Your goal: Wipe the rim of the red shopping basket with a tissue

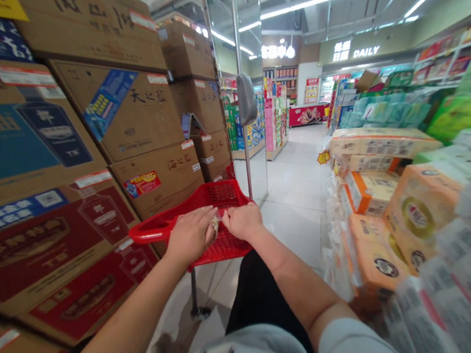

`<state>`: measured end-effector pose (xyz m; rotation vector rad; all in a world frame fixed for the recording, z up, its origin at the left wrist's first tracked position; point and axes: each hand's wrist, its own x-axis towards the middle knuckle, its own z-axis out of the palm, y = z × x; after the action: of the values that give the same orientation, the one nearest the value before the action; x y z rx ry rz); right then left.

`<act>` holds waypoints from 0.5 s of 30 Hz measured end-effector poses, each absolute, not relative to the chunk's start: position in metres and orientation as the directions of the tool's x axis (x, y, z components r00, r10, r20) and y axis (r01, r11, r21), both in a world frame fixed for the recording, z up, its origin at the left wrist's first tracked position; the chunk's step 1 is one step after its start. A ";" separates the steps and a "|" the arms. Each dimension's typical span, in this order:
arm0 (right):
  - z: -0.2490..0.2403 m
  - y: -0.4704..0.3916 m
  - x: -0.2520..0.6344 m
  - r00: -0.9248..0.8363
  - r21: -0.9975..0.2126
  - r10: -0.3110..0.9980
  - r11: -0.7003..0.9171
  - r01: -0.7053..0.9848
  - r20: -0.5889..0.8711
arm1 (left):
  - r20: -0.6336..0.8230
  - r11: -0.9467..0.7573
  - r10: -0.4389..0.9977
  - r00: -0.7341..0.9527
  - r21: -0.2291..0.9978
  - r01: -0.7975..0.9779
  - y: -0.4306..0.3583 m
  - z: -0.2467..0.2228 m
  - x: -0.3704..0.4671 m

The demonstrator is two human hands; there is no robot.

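A red plastic shopping cart (pixel 232 247) stands in front of me, tilted in the view. My left hand (pixel 193 233) lies over the cart's rear edge at the handle, fingers together and pointing forward. Close beside it, my right hand (pixel 243 221) is closed at the same edge, its fingers curled. Between the two hands a small pale, crumpled-looking thing shows by my left fingertips; what it is I cannot make out. The cart's red basket has a grid of holes, and a metal leg with a wheel (pixel 200 312) reaches the floor below.
Stacked cardboard boxes (pixel 157 113) rise close on the left. A mirrored pillar (pixel 248 85) stands just beyond the cart. Orange and white packs of paper goods (pixel 420 214) are piled along the right. The tiled aisle (pixel 301 174) runs ahead towards shelves and a red counter (pixel 308 115).
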<state>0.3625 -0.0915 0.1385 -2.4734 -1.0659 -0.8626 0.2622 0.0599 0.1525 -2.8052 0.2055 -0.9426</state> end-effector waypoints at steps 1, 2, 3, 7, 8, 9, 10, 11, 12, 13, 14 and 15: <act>0.135 -0.092 0.361 0.529 -0.051 0.541 -0.666 0.744 0.654 | 0.607 -0.983 -0.134 0.783 -0.180 -0.029 0.066 0.152 0.261; 0.130 -0.093 0.359 0.511 -0.056 0.528 -0.656 0.753 0.678 | 0.634 -0.989 -0.072 0.770 -0.147 0.029 0.072 0.151 0.259; 0.124 -0.093 0.355 0.487 -0.059 0.511 -0.645 0.762 0.709 | 0.660 -0.989 -0.019 0.751 -0.121 0.081 0.077 0.150 0.258; 0.099 -0.096 0.339 0.384 -0.047 0.429 -0.615 0.787 0.818 | 0.670 -0.980 -0.093 0.737 -0.193 0.053 0.072 0.141 0.251; 0.095 -0.096 0.336 0.377 -0.050 0.418 -0.613 0.789 0.827 | 0.644 -0.971 -0.163 0.747 -0.239 -0.005 0.068 0.139 0.249; 0.092 -0.097 0.334 0.377 -0.056 0.412 -0.611 0.790 0.830 | 0.620 -0.960 -0.221 0.753 -0.273 -0.057 0.065 0.137 0.248; 0.090 -0.097 0.333 0.382 -0.065 0.410 -0.607 0.792 0.828 | 0.609 -0.954 -0.250 0.753 -0.288 -0.084 0.063 0.136 0.247; 0.089 -0.098 0.333 0.386 -0.074 0.411 -0.600 0.796 0.826 | 0.619 -0.956 -0.245 0.746 -0.282 -0.080 0.063 0.135 0.246; 0.089 -0.098 0.333 0.388 -0.082 0.411 -0.592 0.802 0.825 | 0.646 -0.965 -0.208 0.735 -0.257 -0.048 0.063 0.135 0.246; 0.089 -0.098 0.334 0.388 -0.090 0.410 -0.583 0.807 0.826 | 0.679 -0.975 -0.154 0.718 -0.221 0.000 0.064 0.134 0.246; 0.089 -0.098 0.335 0.387 -0.100 0.403 -0.575 0.812 0.829 | 0.706 -0.981 -0.104 0.700 -0.189 0.044 0.064 0.134 0.247; 0.089 -0.097 0.336 0.387 -0.111 0.391 -0.569 0.815 0.835 | 0.724 -0.983 -0.078 0.686 -0.172 0.070 0.063 0.133 0.248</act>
<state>0.3362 -0.0971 0.0892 -2.1345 -1.0315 -1.0841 0.2477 0.0631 0.1330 -2.7102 0.0070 -1.1765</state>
